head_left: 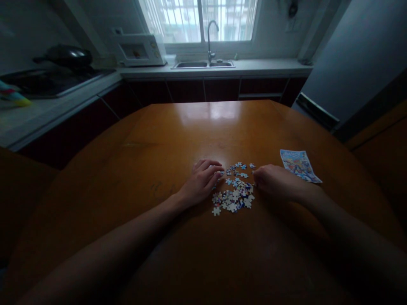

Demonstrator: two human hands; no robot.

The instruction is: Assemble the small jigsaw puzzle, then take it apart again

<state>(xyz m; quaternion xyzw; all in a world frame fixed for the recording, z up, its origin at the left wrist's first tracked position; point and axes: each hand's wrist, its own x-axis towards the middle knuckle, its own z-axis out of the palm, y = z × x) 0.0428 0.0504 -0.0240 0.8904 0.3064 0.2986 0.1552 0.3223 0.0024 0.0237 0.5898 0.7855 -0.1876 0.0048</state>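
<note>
A loose heap of jigsaw puzzle pieces (234, 195) lies on the wooden table between my hands, some showing pale backs and others coloured print. Several more pieces (243, 174) are scattered just beyond the heap. My left hand (203, 178) rests at the left side of the pieces, palm down, its fingers slightly bent and apart. Its fingertips are by a piece at the heap's edge. On the right, my right hand (270, 180) is closed with its fingers curled in at the edge of the pieces. Whatever its fingertips hold is hidden.
A colourful printed sheet (299, 164) lies beyond my right wrist. The brown table (152, 140) has rounded far corners. Behind it are a counter with a sink (190, 65) and a microwave (136, 50). A dark pan (68, 56) sits on the stove at left.
</note>
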